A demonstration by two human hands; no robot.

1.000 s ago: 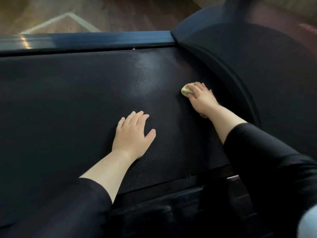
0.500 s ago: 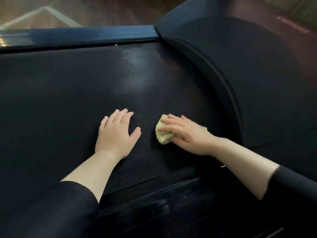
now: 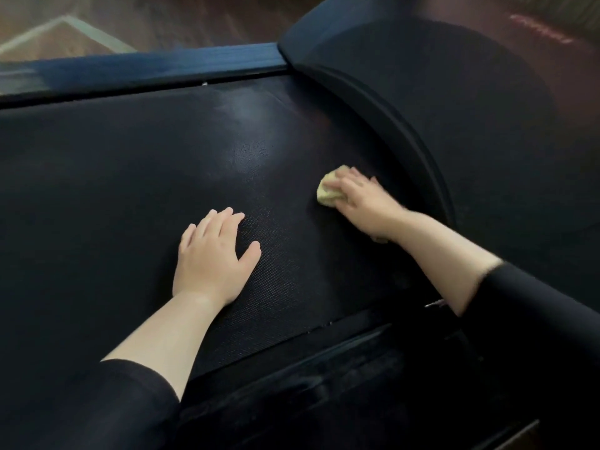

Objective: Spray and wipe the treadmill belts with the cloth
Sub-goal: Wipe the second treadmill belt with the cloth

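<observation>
A wide black treadmill belt (image 3: 113, 177) fills most of the view, with a pale sheen near its far middle. My left hand (image 3: 212, 254) lies flat on the belt, fingers straight and spread a little. My right hand (image 3: 363, 201) presses a bunched yellow cloth (image 3: 328, 191) onto the belt near the curved motor cover; its fingers curl over the cloth, and most of the cloth is hidden under the hand. No spray bottle is in view.
A curved black motor cover (image 3: 454, 108) rises at the right. A dark blue side rail (image 3: 146, 71) runs along the belt's far edge, with wooden floor (image 3: 162, 21) beyond. A black side rail (image 3: 324, 378) borders the near edge.
My right hand has swept the cloth from next to my left hand back out toward the motor cover, after having pulled it in before that. My left hand stays flat in place.
</observation>
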